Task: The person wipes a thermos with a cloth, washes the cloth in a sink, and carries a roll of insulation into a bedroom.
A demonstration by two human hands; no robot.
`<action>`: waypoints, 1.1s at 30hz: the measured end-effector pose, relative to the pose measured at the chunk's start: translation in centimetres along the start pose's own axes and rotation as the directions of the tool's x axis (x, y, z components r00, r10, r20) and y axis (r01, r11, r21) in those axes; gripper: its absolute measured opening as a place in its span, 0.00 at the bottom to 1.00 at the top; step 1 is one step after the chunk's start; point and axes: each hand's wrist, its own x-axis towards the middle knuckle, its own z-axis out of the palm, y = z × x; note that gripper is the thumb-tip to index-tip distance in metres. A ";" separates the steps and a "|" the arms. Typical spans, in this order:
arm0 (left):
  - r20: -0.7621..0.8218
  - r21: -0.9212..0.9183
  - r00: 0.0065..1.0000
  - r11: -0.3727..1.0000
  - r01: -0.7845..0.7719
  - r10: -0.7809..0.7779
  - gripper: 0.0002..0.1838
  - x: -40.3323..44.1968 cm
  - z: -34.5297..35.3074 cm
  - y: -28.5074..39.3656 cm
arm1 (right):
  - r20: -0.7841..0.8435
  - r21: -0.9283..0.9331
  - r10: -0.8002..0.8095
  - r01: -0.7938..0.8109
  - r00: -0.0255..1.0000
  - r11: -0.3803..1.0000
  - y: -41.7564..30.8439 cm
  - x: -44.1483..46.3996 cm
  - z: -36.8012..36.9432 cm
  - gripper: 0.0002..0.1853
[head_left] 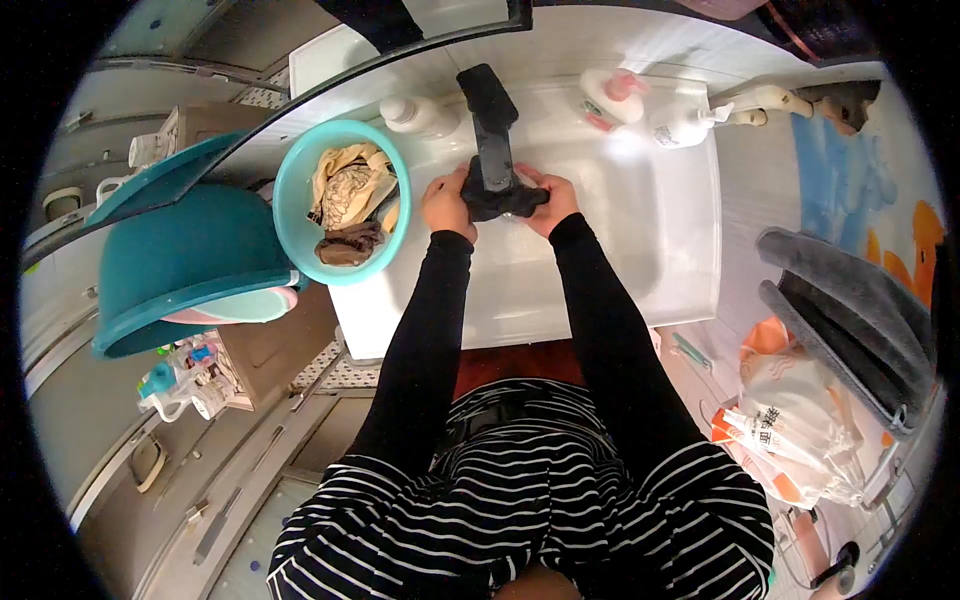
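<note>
Black cloth point(490, 200), one, in two hands point(448, 205) point(552, 203)

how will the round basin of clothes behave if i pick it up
The basin will probably keep its shape, as its wall looks smooth and rigid. It may feel fairly heavy with crumpled clothes inside. They look soft and loose, so they might shift if it tilts.

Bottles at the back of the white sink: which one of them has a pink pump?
The middle bottle; the left bottle has a white cap, and the right bottle has a white pump.
</note>
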 end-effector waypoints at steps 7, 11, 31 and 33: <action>0.101 0.556 0.972 0.798 -0.234 0.214 0.10 0.4 0.4 -2.7 | -0.203 -0.184 -0.011 -0.027 0.979 0.983 1.3 -0.4 6.0 0.20; 0.119 0.812 0.949 0.522 -0.263 0.293 0.18 -2.0 3.2 -2.2 | -0.206 -0.229 -0.159 0.110 0.966 0.967 3.5 2.0 4.5 0.16; 0.233 0.339 0.970 0.929 -0.149 0.070 0.16 2.2 1.5 -4.9 | -0.305 -0.497 -0.398 0.212 0.865 0.841 1.7 1.3 2.6 0.20; 0.205 0.224 0.978 0.970 -0.089 0.042 0.16 0.9 2.2 -3.9 | -0.286 -0.343 -0.278 0.173 0.917 0.923 1.1 0.6 2.7 0.16</action>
